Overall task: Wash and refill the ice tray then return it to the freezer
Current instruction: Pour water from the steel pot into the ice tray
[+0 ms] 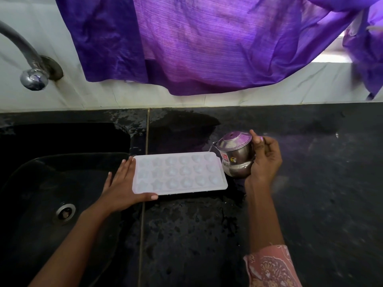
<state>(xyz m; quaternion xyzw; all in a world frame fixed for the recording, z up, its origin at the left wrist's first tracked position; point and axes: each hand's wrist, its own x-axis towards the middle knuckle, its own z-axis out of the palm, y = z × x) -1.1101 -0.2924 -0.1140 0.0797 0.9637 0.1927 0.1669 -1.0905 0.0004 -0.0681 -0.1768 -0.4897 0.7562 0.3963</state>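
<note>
Head view: tray lies on the counter beside the sink — left hand flat against its end, right hand gripping the tipped pot. Best pour thinly, cell by cell — keep the tray level.

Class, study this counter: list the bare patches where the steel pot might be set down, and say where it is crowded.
Free: the counter right of the right hand, back to the wall; also the wet strip on the near side of the ice tray. Crowded: both tray ends, where the left hand presses and the steel pot is held.
</note>
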